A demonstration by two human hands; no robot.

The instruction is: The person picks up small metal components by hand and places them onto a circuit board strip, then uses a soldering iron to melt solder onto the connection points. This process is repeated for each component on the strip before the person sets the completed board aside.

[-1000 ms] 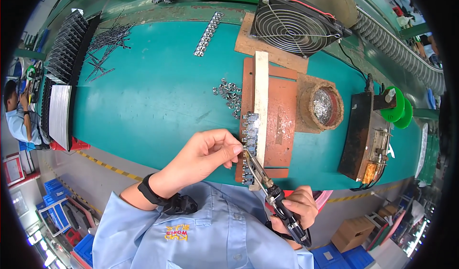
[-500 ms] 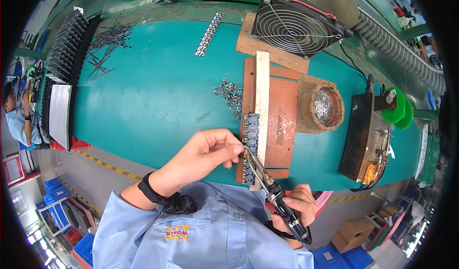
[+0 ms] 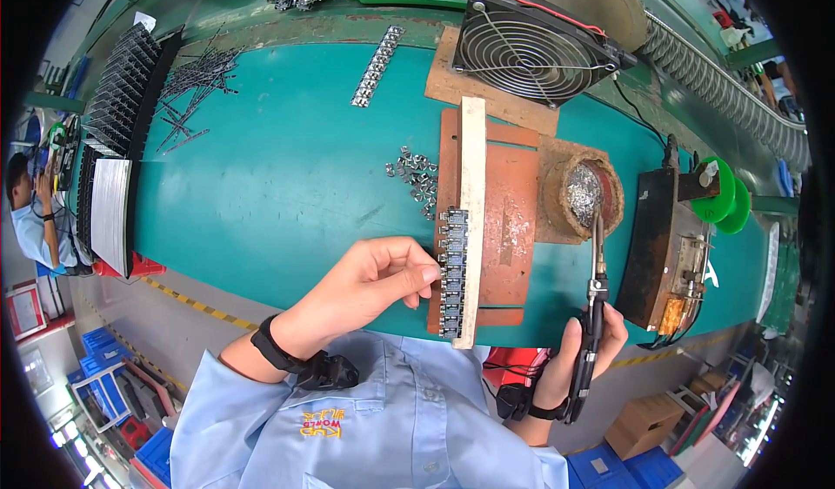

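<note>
My right hand is wrapped round a black-handled soldering iron. Its metal tip reaches the near inner edge of a round brown pot filled with silvery solder bits. My left hand is pinched closed, thumb against fingers, beside a row of small dark circuit boards. Whatever lies between those fingertips is hidden or too small to name. The row stands along a pale bar, which rests across a reddish-brown board. Small shiny metal pieces lie loose just left of that board.
A black fan stands behind the board. To the right sits a dark box with a green reel. A metal strip, thin dark strips and stacked racks occupy the back and left of the green mat.
The soldering iron in my right hand has moved right, away from the row of circuit boards, to the solder pot. My left hand keeps its pinch at almost the same place.
</note>
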